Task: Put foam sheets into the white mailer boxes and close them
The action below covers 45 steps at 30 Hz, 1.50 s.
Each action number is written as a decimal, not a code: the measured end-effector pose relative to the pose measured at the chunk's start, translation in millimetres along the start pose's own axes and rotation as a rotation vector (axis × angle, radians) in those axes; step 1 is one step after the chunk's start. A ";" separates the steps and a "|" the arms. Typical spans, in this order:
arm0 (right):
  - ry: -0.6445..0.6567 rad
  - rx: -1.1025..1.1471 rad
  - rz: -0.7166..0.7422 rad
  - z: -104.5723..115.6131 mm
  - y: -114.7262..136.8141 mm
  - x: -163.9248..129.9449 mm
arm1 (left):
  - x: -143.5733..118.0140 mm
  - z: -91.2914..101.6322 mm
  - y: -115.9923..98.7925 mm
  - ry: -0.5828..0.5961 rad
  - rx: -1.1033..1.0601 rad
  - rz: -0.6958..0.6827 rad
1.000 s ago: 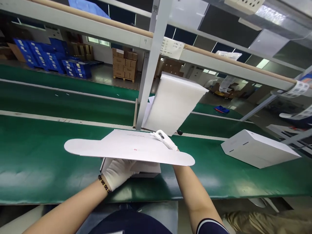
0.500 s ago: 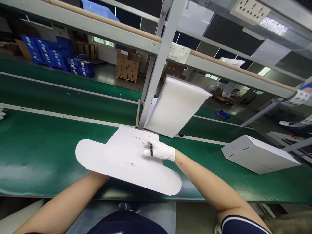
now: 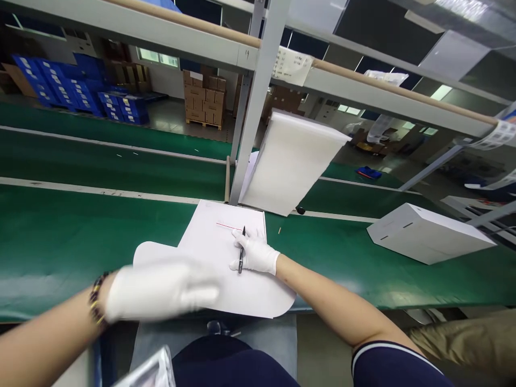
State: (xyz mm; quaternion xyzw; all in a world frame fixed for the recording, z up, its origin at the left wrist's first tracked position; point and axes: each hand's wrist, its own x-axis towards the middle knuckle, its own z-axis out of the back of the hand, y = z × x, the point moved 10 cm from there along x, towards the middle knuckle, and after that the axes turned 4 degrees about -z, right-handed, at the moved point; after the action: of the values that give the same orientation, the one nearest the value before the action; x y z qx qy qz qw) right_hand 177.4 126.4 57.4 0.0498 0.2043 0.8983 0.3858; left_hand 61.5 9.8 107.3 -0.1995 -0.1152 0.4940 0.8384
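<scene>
A white sheet of card with rounded flaps lies on the green worktop, with a red line near its far edge. My right hand, in a white glove, rests on the card's right part. A slim black pen is held between its thumb and fingers, the tip towards the far side. My left hand, also gloved, is over the card's near left part, smeared by motion. Its fingers are too blurred to tell whether they are apart or closed. A beaded bracelet circles the left wrist.
A tall white panel stack leans on the metal frame behind the card. To the right stands a white box on the green worktop. Blue boxes and stacked cartons stand farther back.
My left hand has come out from beneath the card and swept above it. The card now lies on the worktop. In my right hand the pen shows more fully.
</scene>
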 end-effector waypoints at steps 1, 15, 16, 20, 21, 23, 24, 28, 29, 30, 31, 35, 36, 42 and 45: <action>-0.005 -0.007 0.003 1.6 0.0 -2.8 | 12.6 7.8 17.6 0.027 0.063 0.068; -0.245 -0.288 0.060 -1.8 -24.8 -14.7 | 68.1 -28.8 89.8 -0.103 0.489 0.200; -0.252 -0.292 0.033 1.5 -29.3 -6.5 | 76.5 -23.0 89.1 -0.114 0.507 0.211; -0.237 -0.246 0.013 11.9 -38.3 20.2 | 104.8 -6.0 89.5 -0.132 0.545 0.245; -0.235 -0.224 0.015 14.5 -39.1 24.3 | 109.1 -3.8 89.7 -0.132 0.548 0.252; -0.247 -0.183 0.016 21.2 -40.5 27.6 | 112.8 -2.1 89.3 -0.123 0.553 0.260; -0.254 -0.160 0.026 24.2 -40.6 26.1 | 111.5 -2.2 89.1 -0.118 0.556 0.266; -0.354 0.023 0.028 34.1 -51.0 -3.8 | 82.9 -0.1 89.3 -0.205 0.534 0.279; -0.436 0.115 -0.046 37.3 -62.6 -17.0 | 69.5 3.7 93.1 -0.282 0.482 0.306; -0.534 0.242 -0.157 38.0 -78.4 -32.5 | 54.0 7.8 100.6 -0.372 0.388 0.359; -0.625 0.410 -0.288 32.9 -96.2 -48.9 | 37.1 9.7 112.8 -0.456 0.245 0.444; -0.592 1.260 -0.571 -40.9 -117.4 -76.0 | -2.5 -28.5 152.1 -0.526 -0.649 0.749; -0.547 1.388 -0.567 -54.4 -109.8 -74.8 | -0.1 -42.7 148.4 -0.480 -0.880 0.752; -0.658 1.246 -0.606 -61.0 -102.7 -72.8 | 25.3 -60.1 128.8 -0.438 -1.078 0.570; -0.716 1.083 -0.641 -55.2 -113.8 -63.0 | 24.4 -59.7 151.1 -0.467 -0.647 0.739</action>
State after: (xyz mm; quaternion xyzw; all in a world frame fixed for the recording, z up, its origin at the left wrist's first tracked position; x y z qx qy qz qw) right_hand 284.3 133.7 -34.8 0.4627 0.4865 0.4424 0.5946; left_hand -21.6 83.3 -13.9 -0.3594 -0.3666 0.7263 0.4570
